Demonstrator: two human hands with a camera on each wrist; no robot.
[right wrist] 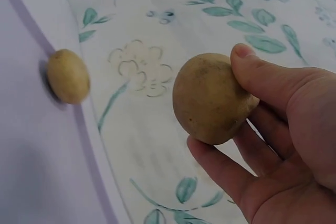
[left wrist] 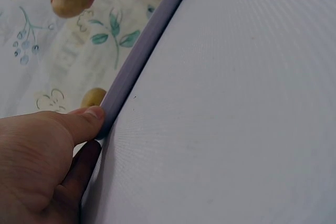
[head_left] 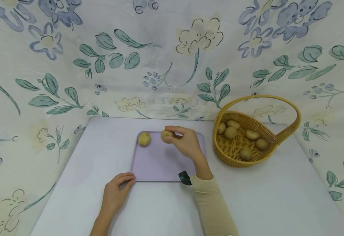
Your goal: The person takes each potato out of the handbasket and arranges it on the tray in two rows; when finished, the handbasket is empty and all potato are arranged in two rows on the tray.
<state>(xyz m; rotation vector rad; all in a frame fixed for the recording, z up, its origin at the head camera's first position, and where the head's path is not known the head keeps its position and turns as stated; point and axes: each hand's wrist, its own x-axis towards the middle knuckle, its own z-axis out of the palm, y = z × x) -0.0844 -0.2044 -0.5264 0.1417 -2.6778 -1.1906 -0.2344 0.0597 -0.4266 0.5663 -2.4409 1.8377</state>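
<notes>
My right hand (head_left: 186,142) holds a potato (right wrist: 210,98) between thumb and fingers, above the far part of a lilac tray (head_left: 157,167). Another potato (head_left: 144,139) lies in the tray's far left corner; the right wrist view shows it apart from the held one. At the near left corner, my left hand (head_left: 117,191) pinches the tray's edge, its thumb (left wrist: 94,116) on the rim in the left wrist view. To the right of the tray, a wicker basket (head_left: 230,157) with a tall handle contains several potatoes (head_left: 230,132).
A white table (head_left: 257,200) carries the tray and the basket. Behind it hangs a floral cloth (head_left: 160,39), which also covers both sides. The basket's arched handle (head_left: 260,96) rises above its rim, close to the tray's right side.
</notes>
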